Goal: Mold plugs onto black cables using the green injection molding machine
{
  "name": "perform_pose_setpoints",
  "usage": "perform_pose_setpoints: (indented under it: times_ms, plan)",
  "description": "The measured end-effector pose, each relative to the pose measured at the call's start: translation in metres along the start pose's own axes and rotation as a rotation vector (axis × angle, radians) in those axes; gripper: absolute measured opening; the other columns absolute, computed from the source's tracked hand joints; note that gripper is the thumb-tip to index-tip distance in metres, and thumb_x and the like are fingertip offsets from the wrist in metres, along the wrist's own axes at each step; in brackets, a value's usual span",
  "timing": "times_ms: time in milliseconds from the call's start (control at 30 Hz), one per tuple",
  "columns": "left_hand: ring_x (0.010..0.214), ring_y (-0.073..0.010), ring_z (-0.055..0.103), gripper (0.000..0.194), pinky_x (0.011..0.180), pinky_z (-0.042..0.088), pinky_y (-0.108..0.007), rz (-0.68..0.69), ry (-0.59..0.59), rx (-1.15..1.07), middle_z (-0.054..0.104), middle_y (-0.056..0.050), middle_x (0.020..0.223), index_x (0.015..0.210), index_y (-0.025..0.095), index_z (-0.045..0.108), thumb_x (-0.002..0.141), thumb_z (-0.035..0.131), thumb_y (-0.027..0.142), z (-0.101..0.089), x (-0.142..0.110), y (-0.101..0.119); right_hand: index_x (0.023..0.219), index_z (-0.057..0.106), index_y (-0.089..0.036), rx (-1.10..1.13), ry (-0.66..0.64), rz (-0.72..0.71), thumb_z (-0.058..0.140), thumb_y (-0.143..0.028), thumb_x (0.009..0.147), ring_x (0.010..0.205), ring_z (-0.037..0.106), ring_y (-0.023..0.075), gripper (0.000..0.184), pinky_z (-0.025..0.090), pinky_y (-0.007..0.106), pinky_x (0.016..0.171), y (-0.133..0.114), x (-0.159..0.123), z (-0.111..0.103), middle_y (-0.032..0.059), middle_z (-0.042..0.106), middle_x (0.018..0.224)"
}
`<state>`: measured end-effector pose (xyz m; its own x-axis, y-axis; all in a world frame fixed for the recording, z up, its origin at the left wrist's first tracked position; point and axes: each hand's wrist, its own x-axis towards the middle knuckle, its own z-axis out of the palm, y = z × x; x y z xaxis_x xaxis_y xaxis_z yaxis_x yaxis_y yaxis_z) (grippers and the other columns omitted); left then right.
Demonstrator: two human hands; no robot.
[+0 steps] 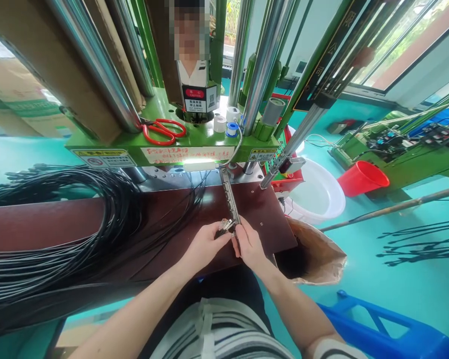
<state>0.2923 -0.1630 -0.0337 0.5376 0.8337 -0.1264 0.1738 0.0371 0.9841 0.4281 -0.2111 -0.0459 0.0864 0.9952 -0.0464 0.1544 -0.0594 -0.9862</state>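
Note:
My left hand (208, 243) pinches a few small shiny metal pieces (227, 226), with something dark under them; their exact kind is too small to make out. Close against it, my right hand (249, 243) is closed on the near end of a narrow metal bar (230, 197) with notches along its length. The bar runs away from me over the brown tabletop (254, 209) to the front of the green press (130, 144). Thin black cables (194, 197) lie on the table left of the bar.
A thick bundle of black cables (115, 209) covers the table's left side. Red-handled scissors (160, 132) and tape rolls (232, 129) sit on the press ledge. To the right are an open paper sack (318, 254), a white tub (322, 192), a red bucket (362, 178) and a blue stool (392, 324).

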Motion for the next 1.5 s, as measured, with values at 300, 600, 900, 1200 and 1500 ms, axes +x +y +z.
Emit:
perform_pose_setpoints:
  times_ms: [300, 600, 900, 1200, 1500]
  plan:
    - [0.051, -0.0074, 0.038, 0.020, 0.051, 0.032, -0.019, -0.062, 0.088, -0.073, 0.043, 0.005, 0.056, 0.073, 0.016, 0.053, 0.076, 0.054, 0.036, -0.012, 0.007, -0.006, 0.127, 0.042, -0.019, 0.191, -0.052, 0.100, 0.035, -0.040, 0.091, 0.031, 0.038, 0.0073, 0.043, 0.030, 0.020, 0.035, -0.003, 0.001, -0.007, -0.0077, 0.044, 0.046]
    - [0.064, -0.0118, 0.046, 0.014, 0.066, 0.037, -0.023, -0.002, 0.050, 0.023, 0.052, 0.002, 0.066, 0.066, 0.016, 0.052, 0.072, 0.055, 0.028, -0.008, 0.007, -0.006, 0.128, 0.043, -0.018, 0.145, -0.111, 0.107, 0.035, -0.039, 0.091, 0.032, 0.037, 0.0064, 0.044, 0.030, 0.020, 0.036, -0.002, 0.002, -0.009, -0.0075, 0.045, 0.047]
    - [0.057, -0.0101, 0.041, 0.022, 0.057, 0.034, -0.022, -0.042, 0.075, -0.004, 0.046, 0.003, 0.061, 0.070, 0.017, 0.050, 0.077, 0.051, 0.038, -0.011, 0.006, -0.002, 0.129, 0.043, -0.019, 0.066, -0.100, 0.072, 0.038, -0.038, 0.090, 0.032, 0.038, 0.0061, 0.044, 0.030, 0.020, 0.036, -0.001, 0.001, -0.005, -0.0076, 0.045, 0.047]
    - [0.062, -0.0113, 0.042, 0.027, 0.062, 0.035, -0.023, -0.006, 0.098, 0.028, 0.047, 0.002, 0.063, 0.064, 0.016, 0.048, 0.074, 0.054, 0.040, -0.020, 0.013, -0.009, 0.134, 0.036, -0.019, 0.168, -0.138, 0.116, 0.040, -0.042, 0.089, 0.031, 0.038, 0.0066, 0.050, 0.029, 0.019, 0.033, 0.000, 0.003, -0.010, -0.0074, 0.045, 0.047]
    - [0.055, -0.0085, 0.038, 0.026, 0.054, 0.032, -0.021, -0.026, 0.147, 0.036, 0.045, 0.004, 0.057, 0.059, 0.015, 0.049, 0.073, 0.056, 0.036, -0.019, 0.012, -0.002, 0.136, 0.034, -0.019, 0.025, -0.146, 0.088, 0.040, -0.039, 0.089, 0.032, 0.039, 0.0064, 0.051, 0.033, 0.020, 0.035, 0.003, 0.003, -0.006, -0.0078, 0.045, 0.045]
